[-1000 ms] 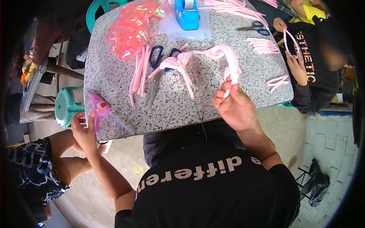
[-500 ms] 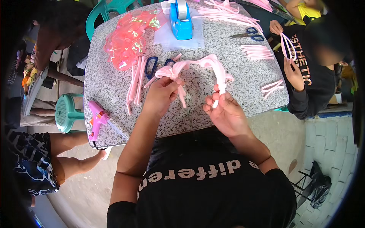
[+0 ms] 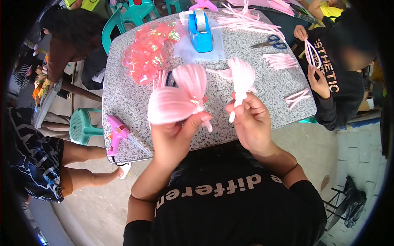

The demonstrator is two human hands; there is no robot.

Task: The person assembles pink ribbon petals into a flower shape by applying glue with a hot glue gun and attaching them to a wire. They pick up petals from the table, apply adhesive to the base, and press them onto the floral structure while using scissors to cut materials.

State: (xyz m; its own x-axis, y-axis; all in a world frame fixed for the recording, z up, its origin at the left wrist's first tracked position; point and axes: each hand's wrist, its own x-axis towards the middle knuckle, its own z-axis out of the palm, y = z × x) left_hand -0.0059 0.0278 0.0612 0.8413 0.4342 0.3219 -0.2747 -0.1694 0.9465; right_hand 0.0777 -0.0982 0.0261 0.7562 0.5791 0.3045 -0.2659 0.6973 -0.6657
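Observation:
My left hand [image 3: 172, 137] pinches the gathered base of a fuzzy pale-pink pipe-cleaner piece [image 3: 174, 104], which spreads into two broad rounded lobes. A short tail pokes out below the thumb. In my right hand [image 3: 253, 123], fingertips grip the wrapped stem of another pink pipe-cleaner piece [image 3: 243, 76], its single curved lobe pointing up and away. A pink strand runs left from this piece above the table. Both pieces are held off the speckled table [image 3: 221, 133], side by side and apart. Loose pink pipe cleaners [image 3: 161, 78] lie partly hidden behind the left piece.
A blue tape dispenser [image 3: 200, 39], shiny pink film [image 3: 143, 57], scissors [image 3: 273, 42] and pink pipe cleaners [image 3: 280, 60] lie across the table. A pink glue gun [image 3: 117, 133] rests at the left edge. At right, a co-worker [image 3: 328, 78] holds looped pink strands.
The left piece has come up closer and turned, so its two lobes now show broadly. The right piece has turned, showing its lobe's broad side. My view has shifted slightly.

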